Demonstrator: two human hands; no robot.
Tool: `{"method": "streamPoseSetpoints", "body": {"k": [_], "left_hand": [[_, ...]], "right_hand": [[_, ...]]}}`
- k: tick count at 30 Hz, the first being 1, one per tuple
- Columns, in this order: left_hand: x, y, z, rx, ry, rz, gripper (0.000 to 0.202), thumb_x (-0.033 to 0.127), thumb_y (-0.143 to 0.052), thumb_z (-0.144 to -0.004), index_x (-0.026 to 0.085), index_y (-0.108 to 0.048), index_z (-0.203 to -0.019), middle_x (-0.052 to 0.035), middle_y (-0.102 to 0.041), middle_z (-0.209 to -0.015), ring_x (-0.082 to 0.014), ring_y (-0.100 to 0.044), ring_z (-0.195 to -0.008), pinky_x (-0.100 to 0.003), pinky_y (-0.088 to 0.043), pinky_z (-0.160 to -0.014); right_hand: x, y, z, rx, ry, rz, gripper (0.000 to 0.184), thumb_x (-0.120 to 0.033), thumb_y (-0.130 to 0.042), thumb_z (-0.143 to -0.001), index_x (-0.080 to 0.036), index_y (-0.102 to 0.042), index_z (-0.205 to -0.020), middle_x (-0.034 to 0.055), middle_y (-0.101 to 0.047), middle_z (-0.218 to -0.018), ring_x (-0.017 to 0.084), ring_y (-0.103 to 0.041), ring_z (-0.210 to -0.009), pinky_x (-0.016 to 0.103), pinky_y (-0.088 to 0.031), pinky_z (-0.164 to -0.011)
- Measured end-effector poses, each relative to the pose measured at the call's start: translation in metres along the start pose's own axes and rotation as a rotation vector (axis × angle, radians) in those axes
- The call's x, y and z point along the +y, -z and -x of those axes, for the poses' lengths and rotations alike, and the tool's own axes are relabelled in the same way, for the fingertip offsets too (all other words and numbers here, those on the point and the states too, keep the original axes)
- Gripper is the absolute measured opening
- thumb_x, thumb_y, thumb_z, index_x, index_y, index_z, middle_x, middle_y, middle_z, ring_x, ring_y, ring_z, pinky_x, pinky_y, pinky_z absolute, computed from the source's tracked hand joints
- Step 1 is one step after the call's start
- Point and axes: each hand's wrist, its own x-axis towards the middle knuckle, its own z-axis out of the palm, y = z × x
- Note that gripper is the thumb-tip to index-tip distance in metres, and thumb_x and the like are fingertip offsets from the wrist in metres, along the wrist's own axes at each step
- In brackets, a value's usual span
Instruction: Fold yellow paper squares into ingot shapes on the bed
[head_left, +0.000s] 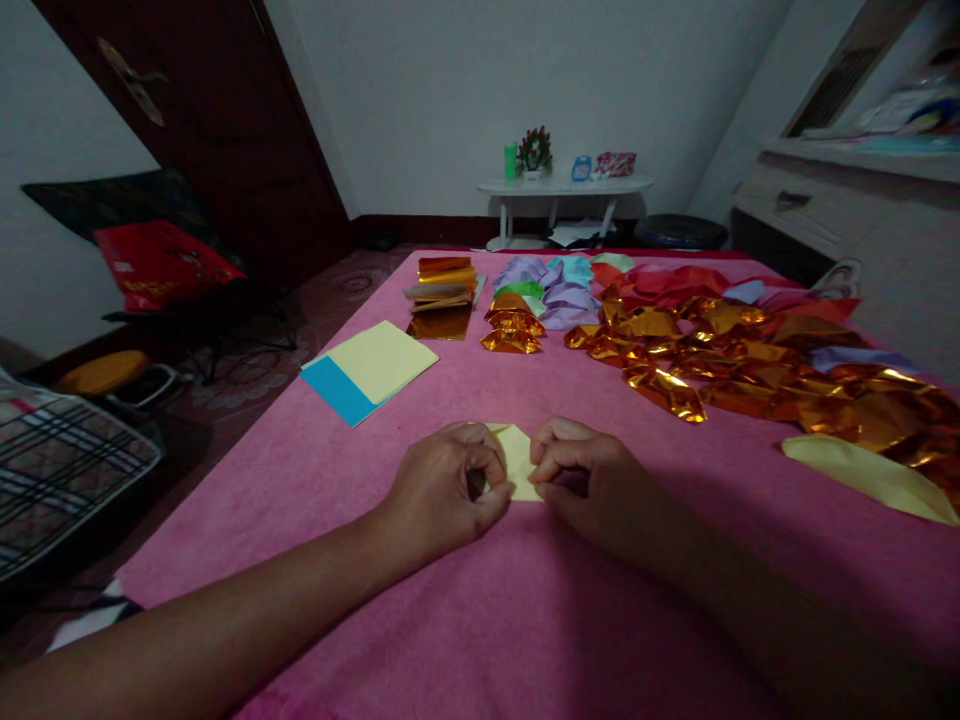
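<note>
Worktop [525, 620]: we see pink cloth.
Left: yellow-blue sheets [371, 370], foil stack [442, 295].
Right: gold folds [750, 365], pastel folds [555, 290].
Before us: yellow paper [519, 458].

One left hand [442, 485], one right hand [589, 470], one small yellow paper [517, 455], one larger yellow fold [870, 480], one sheet pile [371, 370], one foil stack [444, 285], gold pieces [750, 360] past counting.

Small folded paper [519, 455] on counter [450, 600], between left hand [442, 490] and right hand [589, 475]. Paper stack [371, 370] behind-left (foil stack [442, 290] farther back); folded-pieces pile [750, 350] behind-right; loose sheet [870, 475] right.
</note>
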Motion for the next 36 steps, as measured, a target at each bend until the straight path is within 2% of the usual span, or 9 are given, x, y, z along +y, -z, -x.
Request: {"method": "streamPoseSetpoints", "body": {"k": [7, 9, 13, 18, 22, 26, 29, 31, 36], "left_hand": [[0.0, 0.0, 0.002, -0.008, 0.0, -0.086, 0.012, 0.017, -0.063, -0.071, 0.017, -0.055, -0.062, 0.0001, -0.059, -0.073, -0.0134, -0.053, -0.07, -0.025, -0.04, -0.063], [0.0, 0.001, 0.003, 0.016, 0.002, -0.114, 0.007, 0.018, -0.065, -0.07, 0.018, -0.058, -0.072, 0.0002, -0.059, -0.075, -0.0142, -0.053, -0.071, -0.026, -0.041, -0.064], [-0.001, 0.002, 0.004, 0.022, -0.043, -0.087, 0.023, 0.017, -0.063, -0.075, 0.023, -0.064, -0.097, -0.0009, -0.062, -0.085, -0.0158, -0.055, -0.079, -0.028, -0.043, -0.071], [-0.005, 0.0, 0.003, 0.006, -0.08, -0.042, 0.018, 0.015, -0.06, -0.078, 0.023, -0.07, -0.091, -0.0022, -0.063, -0.082, -0.0159, -0.056, -0.079, -0.029, -0.045, -0.072], [-0.008, -0.002, 0.005, 0.032, -0.142, -0.004, 0.019, 0.01, -0.057, -0.079, 0.021, -0.069, -0.087, -0.0023, -0.063, -0.082, -0.0148, -0.057, -0.081, -0.028, -0.046, -0.072], [-0.009, 0.006, 0.004, 0.191, -0.221, -0.018, 0.018, 0.01, -0.055, -0.08, 0.019, -0.068, -0.088, -0.0044, -0.06, -0.086, -0.0139, -0.056, -0.081, -0.026, -0.046, -0.07], [-0.013, 0.02, -0.002, 0.296, -0.217, -0.051, 0.026, 0.011, -0.055, -0.08, 0.018, -0.065, -0.104, -0.0067, -0.059, -0.096, -0.0164, -0.055, -0.09, -0.03, -0.047, -0.077], [-0.017, 0.03, -0.007, 0.211, -0.204, -0.02, 0.029, 0.011, -0.051, -0.083, 0.018, -0.063, -0.109, -0.0071, -0.061, -0.099, -0.0165, -0.056, -0.094, -0.032, -0.047, -0.082], [-0.036, 0.043, -0.016, -0.096, -0.258, 0.066, 0.026, 0.011, -0.045, -0.088, 0.017, -0.067, -0.1, -0.0078, -0.064, -0.097, -0.0148, -0.059, -0.091, -0.031, -0.049, -0.083]], "right_hand": [[0.002, 0.0, 0.001, 0.002, 0.025, 0.015, 0.018, 0.001, -0.054, -0.067, -0.016, -0.058, -0.062, 0.0018, -0.053, -0.079, 0.01, -0.051, -0.065, 0.021, -0.038, -0.053], [0.002, 0.0, 0.0, -0.003, 0.019, 0.013, 0.017, 0.0, -0.054, -0.068, -0.016, -0.058, -0.062, 0.0019, -0.053, -0.08, 0.01, -0.051, -0.065, 0.021, -0.039, -0.054], [0.0, 0.0, 0.0, -0.016, 0.012, 0.034, 0.016, -0.002, -0.055, -0.071, -0.016, -0.058, -0.063, 0.0021, -0.053, -0.082, 0.01, -0.052, -0.068, 0.021, -0.039, -0.055], [-0.003, -0.001, 0.003, -0.013, 0.018, 0.148, 0.011, -0.011, -0.06, -0.073, -0.017, -0.057, -0.063, 0.0015, -0.052, -0.079, 0.012, -0.049, -0.067, 0.024, -0.038, -0.057], [-0.006, -0.005, 0.003, 0.026, 0.032, 0.263, 0.016, -0.007, -0.058, -0.072, -0.017, -0.054, -0.06, 0.0014, -0.051, -0.076, 0.014, -0.048, -0.071, 0.026, -0.037, -0.062], [-0.011, -0.008, 0.001, 0.032, 0.046, 0.33, 0.019, -0.002, -0.056, -0.07, -0.017, -0.05, -0.059, 0.0008, -0.05, -0.073, 0.015, -0.047, -0.073, 0.028, -0.037, -0.066], [-0.012, -0.007, 0.001, 0.014, 0.058, 0.35, 0.02, -0.002, -0.056, -0.07, -0.017, -0.049, -0.06, 0.0006, -0.05, -0.072, 0.015, -0.047, -0.073, 0.028, -0.036, -0.067], [-0.012, -0.007, 0.001, 0.007, 0.054, 0.362, 0.02, -0.002, -0.057, -0.07, -0.017, -0.047, -0.06, 0.0006, -0.051, -0.073, 0.015, -0.047, -0.074, 0.028, -0.036, -0.067], [-0.014, -0.006, 0.003, -0.014, 0.051, 0.403, 0.022, -0.002, -0.055, -0.07, -0.018, -0.043, -0.061, 0.0006, -0.051, -0.073, 0.015, -0.046, -0.073, 0.028, -0.035, -0.066]]}}
